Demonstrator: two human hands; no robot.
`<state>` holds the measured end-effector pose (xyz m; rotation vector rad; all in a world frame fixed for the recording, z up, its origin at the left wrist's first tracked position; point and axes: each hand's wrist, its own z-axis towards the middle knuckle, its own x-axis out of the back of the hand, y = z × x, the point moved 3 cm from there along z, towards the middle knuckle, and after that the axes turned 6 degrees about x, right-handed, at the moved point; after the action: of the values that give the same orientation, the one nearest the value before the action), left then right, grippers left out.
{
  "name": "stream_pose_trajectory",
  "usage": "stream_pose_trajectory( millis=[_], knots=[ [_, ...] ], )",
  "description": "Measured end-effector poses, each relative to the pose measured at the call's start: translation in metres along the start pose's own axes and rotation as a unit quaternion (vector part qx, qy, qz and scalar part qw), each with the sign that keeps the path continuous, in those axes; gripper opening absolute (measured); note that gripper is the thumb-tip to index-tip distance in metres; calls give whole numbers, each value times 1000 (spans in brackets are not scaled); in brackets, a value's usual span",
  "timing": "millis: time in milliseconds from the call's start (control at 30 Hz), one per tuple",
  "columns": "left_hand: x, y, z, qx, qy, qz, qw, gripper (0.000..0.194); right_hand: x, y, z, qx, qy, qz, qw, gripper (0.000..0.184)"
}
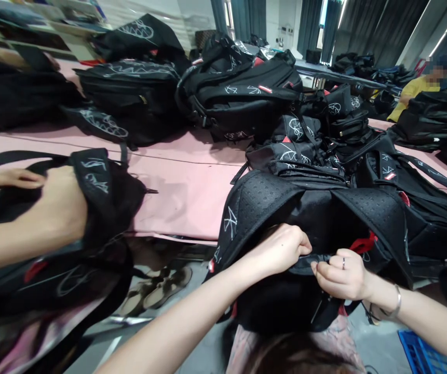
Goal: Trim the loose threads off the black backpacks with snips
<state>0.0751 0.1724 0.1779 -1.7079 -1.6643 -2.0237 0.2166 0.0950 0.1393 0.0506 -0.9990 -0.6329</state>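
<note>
A black backpack (281, 301) with white line drawings and perforated padded shoulder straps (264, 200) rests against the table edge in front of me. My left hand (283, 248) is closed in a pinch on a fold of black fabric (303, 265) between the straps. Close by on the right, my right hand (342, 274), with a ring and a bracelet, pinches the other end of that fold. A red loop (364, 243) shows just above my right hand. The fingertips partly cover the pinched fabric.
More black backpacks (130, 98) are heaped along the pink table (180, 171). At left, another person's hands (62, 200) work on a black bag (108, 192). A person in yellow (418, 88) is at far right. Shoes (164, 288) and a blue crate (425, 353) are below.
</note>
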Motion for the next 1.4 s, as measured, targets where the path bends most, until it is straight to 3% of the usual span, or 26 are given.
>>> stream_pose_trajectory(
  millis=[167,367,433,567,667,767,933,1067,1200,1300,1400],
  knots=[
    [1,0,5,28,-5,38,999,19,-2,0,3,4,-1,-11,1000,4],
    [-8,4,0,-23,33,152,987,19,-2,2,6,4,-11,-10,1000,7],
    [-10,4,-2,-43,73,161,983,20,-2,3,5,2,-11,-8,1000,6],
    [-5,-4,-4,-26,164,70,984,22,-2,4,7,4,-19,-7,1000,5],
    [-3,-11,0,10,101,18,995,23,-1,4,10,0,-21,-12,1000,7],
    [-4,-11,2,9,39,38,998,22,-1,4,11,6,-6,-19,1000,11],
    [-9,-5,1,-17,52,128,990,24,-3,6,11,15,29,-17,999,7],
    [-10,-4,-2,-47,81,164,982,22,7,18,16,-75,-39,71,994,14],
    [-11,-10,-5,-60,106,175,977,21,26,39,17,-247,-99,235,935,23],
    [-14,-13,-6,-71,125,183,972,21,37,54,13,-357,-134,213,900,26],
    [-15,-13,-8,-66,152,191,967,21,37,60,15,-379,-194,190,885,13]
  ],
)
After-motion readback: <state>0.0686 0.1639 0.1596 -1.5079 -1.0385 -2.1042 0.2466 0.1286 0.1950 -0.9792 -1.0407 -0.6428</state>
